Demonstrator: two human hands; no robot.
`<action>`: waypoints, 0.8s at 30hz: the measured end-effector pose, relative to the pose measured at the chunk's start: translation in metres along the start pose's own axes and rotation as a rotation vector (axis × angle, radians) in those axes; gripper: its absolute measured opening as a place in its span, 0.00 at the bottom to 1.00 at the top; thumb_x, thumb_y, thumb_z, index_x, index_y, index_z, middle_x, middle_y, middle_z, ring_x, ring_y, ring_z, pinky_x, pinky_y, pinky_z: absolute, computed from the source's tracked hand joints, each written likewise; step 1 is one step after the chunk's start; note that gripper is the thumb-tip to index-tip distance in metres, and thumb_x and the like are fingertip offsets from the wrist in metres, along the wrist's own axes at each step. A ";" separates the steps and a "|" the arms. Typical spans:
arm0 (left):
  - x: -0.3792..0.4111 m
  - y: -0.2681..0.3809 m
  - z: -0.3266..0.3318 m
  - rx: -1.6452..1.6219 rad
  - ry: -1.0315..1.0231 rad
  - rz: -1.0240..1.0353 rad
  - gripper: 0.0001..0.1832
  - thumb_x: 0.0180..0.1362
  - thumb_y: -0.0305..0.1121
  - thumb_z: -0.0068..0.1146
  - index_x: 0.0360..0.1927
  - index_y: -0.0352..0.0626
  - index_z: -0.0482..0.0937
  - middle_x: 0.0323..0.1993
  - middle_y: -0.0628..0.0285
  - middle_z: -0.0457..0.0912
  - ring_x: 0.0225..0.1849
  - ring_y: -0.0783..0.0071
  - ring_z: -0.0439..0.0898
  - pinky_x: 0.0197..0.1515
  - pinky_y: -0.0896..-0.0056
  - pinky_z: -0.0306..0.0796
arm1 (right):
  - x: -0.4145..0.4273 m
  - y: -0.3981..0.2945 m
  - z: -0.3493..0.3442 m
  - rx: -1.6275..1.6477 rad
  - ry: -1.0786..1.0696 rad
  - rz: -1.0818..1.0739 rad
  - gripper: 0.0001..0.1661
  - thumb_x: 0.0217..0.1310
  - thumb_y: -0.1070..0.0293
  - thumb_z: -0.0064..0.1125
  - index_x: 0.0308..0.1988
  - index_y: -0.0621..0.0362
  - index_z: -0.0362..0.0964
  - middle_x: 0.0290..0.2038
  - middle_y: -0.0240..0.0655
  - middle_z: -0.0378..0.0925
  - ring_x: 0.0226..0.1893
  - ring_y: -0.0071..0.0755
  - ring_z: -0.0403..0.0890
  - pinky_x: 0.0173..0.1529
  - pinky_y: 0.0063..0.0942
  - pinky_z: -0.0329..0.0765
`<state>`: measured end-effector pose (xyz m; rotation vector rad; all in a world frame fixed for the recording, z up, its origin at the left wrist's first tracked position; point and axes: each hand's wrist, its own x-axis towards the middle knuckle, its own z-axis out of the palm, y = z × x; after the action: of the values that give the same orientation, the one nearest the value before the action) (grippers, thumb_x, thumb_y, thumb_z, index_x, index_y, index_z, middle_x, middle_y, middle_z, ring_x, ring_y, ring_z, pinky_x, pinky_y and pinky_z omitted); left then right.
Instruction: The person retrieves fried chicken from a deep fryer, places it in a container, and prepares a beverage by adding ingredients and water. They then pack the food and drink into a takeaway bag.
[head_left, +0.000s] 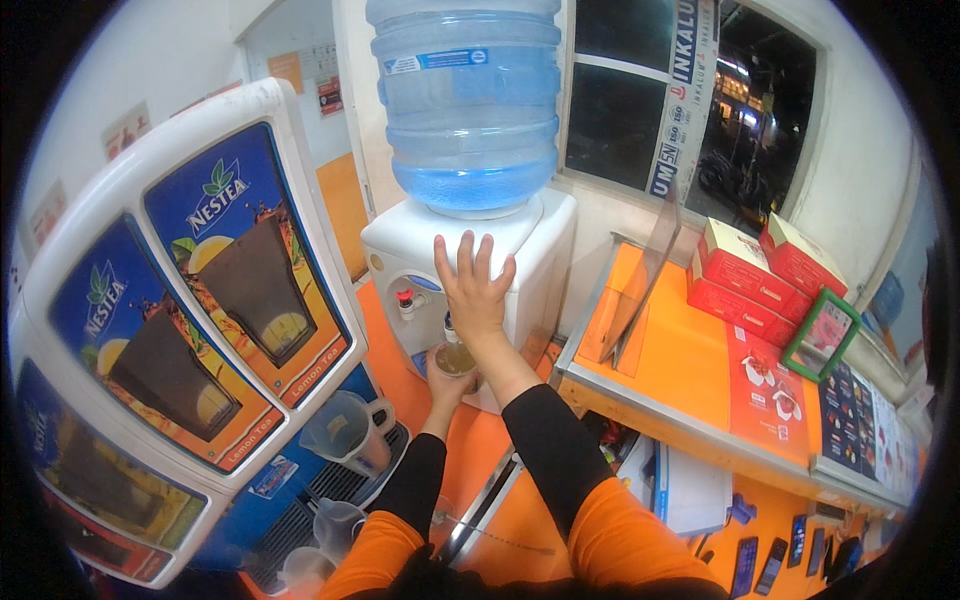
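My left hand (445, 390) grips a clear cup (456, 360) that holds a yellowish-brown liquid. The cup is below the dark-handled tap (450, 324) of a white water dispenser (536, 277). In front of the dispenser's upper edge, my right hand (478, 296) is raised with its fingers spread and nothing in it. Its palm hides part of the tap; whether it touches the tap or the housing I cannot tell. To the left of that tap is another with a red handle (405, 300). A blue water bottle (469, 112) stands upside down on top, with water low inside.
A Nestea drink machine (289, 135) rises at the left, with a clear plastic jug (352, 435) on its drip tray. At the right, an orange counter (682, 375) carries red boxes (750, 300), a green-framed sign (821, 335) and an upright panel (645, 277). Several phones (771, 566) lie lower right.
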<state>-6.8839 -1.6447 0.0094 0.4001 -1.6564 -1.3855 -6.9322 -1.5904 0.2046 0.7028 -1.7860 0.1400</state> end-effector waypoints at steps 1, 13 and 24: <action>-0.001 0.002 0.001 0.005 0.000 0.000 0.45 0.29 0.33 0.79 0.53 0.37 0.64 0.47 0.57 0.72 0.50 0.67 0.73 0.53 0.67 0.67 | -0.001 0.001 0.001 0.019 -0.004 0.005 0.34 0.49 0.62 0.55 0.59 0.39 0.63 0.56 0.42 0.64 0.58 0.51 0.64 0.52 0.61 0.61; -0.004 0.010 -0.002 0.032 0.013 0.071 0.47 0.29 0.32 0.80 0.54 0.37 0.61 0.47 0.56 0.72 0.50 0.67 0.73 0.52 0.67 0.69 | -0.018 0.025 -0.018 0.456 -0.104 -0.234 0.39 0.35 0.55 0.69 0.53 0.38 0.69 0.62 0.34 0.63 0.65 0.47 0.57 0.61 0.69 0.47; -0.064 0.017 -0.042 -0.162 -0.061 -0.043 0.48 0.28 0.33 0.81 0.54 0.38 0.62 0.49 0.57 0.72 0.52 0.66 0.72 0.56 0.65 0.67 | -0.052 0.069 -0.205 1.068 0.102 -0.066 0.16 0.40 0.71 0.66 0.35 0.59 0.75 0.30 0.36 0.76 0.28 0.41 0.74 0.31 0.32 0.68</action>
<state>-6.8119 -1.6180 -0.0047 0.3046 -1.5781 -1.5654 -6.7885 -1.4250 0.2450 1.4551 -1.4991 1.1131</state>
